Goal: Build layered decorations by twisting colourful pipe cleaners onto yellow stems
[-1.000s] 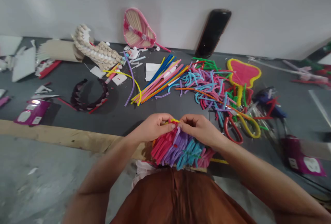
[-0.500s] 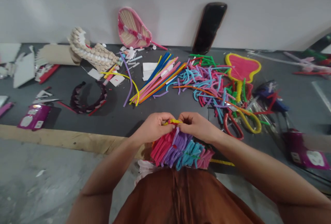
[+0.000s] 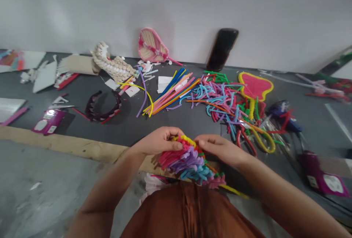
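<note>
Both my hands hold a fringed bundle of pipe cleaners (image 3: 191, 163) in pink, purple, blue and yellow, just above my lap. My left hand (image 3: 159, 141) is closed, pinching the bundle's upper left edge by the yellow tips. My right hand (image 3: 220, 148) grips its upper right side with curled fingers. Beyond the hands, a heap of curled pipe cleaners (image 3: 220, 97) and a fan of straight pipe cleaners (image 3: 172, 89) lie on the dark mat (image 3: 123, 126).
A phone (image 3: 222, 48) leans on the wall. A pink racket shape (image 3: 151, 46), a beige scaled craft (image 3: 114, 66), a dark headband (image 3: 103, 107), a yellow-rimmed pink paddle (image 3: 255, 87) and purple packets (image 3: 48, 121) lie about. A wooden strip (image 3: 68, 144) edges the mat.
The bundle has tilted down to the right and my hands have spread slightly apart. The camera has tipped up a little, so the scene sits lower in view.
</note>
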Available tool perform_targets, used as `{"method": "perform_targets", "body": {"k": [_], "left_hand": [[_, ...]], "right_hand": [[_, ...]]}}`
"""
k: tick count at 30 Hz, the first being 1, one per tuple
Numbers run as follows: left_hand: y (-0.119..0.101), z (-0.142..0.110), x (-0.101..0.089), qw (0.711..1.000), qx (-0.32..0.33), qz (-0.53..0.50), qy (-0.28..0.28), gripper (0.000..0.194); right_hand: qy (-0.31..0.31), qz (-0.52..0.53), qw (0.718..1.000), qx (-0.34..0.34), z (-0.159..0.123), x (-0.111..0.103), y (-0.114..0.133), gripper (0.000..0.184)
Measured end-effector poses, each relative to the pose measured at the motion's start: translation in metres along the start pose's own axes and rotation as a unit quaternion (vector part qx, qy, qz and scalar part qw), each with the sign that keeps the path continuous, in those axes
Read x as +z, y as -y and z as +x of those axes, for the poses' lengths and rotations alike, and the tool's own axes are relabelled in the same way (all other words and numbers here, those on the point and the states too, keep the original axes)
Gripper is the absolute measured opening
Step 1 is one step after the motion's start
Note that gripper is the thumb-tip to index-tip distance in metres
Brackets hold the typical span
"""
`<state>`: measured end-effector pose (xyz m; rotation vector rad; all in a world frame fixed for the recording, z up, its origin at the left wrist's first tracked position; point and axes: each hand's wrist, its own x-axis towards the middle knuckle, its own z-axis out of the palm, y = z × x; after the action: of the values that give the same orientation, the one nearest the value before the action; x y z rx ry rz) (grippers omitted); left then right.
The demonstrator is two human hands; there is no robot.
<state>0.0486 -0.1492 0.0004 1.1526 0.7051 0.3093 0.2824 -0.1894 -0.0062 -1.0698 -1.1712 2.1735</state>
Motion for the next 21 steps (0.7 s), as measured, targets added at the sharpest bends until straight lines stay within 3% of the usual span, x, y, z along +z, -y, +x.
{"method": "perform_targets", "body": {"k": [3,6,8,10,13,16,18,21], "left_hand": [[-0.007,-0.005,0.0,0.999,-0.005,0.022,0.024,0.035],[-0.017,-0.009,0.001,0.995,0.001,0.033,0.089,0.051],[-0.025,-0.011,0.004,0.991,0.022,0.063,0.115,0.064],[-0.033,-0.015,0.008,0.987,0.048,0.118,0.099,0.07],[-0.044,-0.023,0.017,0.966,0.15,0.208,-0.019,0.065],[-0.046,-0.032,0.026,0.905,0.272,0.266,-0.19,0.056],[-0.039,-0.038,0.031,0.882,0.287,0.268,-0.263,0.056],[-0.017,-0.046,0.038,0.889,0.259,0.188,-0.328,0.065]], "right_hand": [[-0.014,-0.098,0.995,-0.021,-0.015,0.013,0.002,0.031],[-0.062,-0.185,0.979,-0.053,-0.028,0.027,0.001,0.018],[-0.1,-0.241,0.96,-0.098,-0.035,0.035,-0.002,0.013],[-0.136,-0.295,0.931,-0.165,-0.043,0.042,-0.004,0.01],[-0.183,-0.37,0.866,-0.282,-0.055,0.052,-0.003,0.01],[-0.227,-0.44,0.782,-0.379,-0.062,0.061,-0.002,0.013],[-0.263,-0.489,0.718,-0.419,-0.058,0.064,-0.004,0.015],[-0.306,-0.558,0.641,-0.428,-0.039,0.068,-0.015,0.013]]}}
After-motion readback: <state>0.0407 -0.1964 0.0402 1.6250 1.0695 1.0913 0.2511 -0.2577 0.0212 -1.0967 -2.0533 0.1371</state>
